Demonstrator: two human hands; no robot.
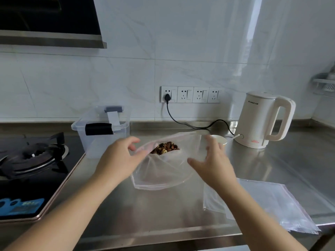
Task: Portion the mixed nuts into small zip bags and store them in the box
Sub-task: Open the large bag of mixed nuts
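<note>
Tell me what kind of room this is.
Most likely a home kitchen: a gas hob sits under a range hood, and an electric kettle stands on the steel counter below tiled-wall sockets.

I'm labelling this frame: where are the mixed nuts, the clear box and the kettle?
mixed nuts (165, 148), head view, middle of the pile.
clear box (94, 142), head view, front wall.
kettle (253, 120), head view, body.
</note>
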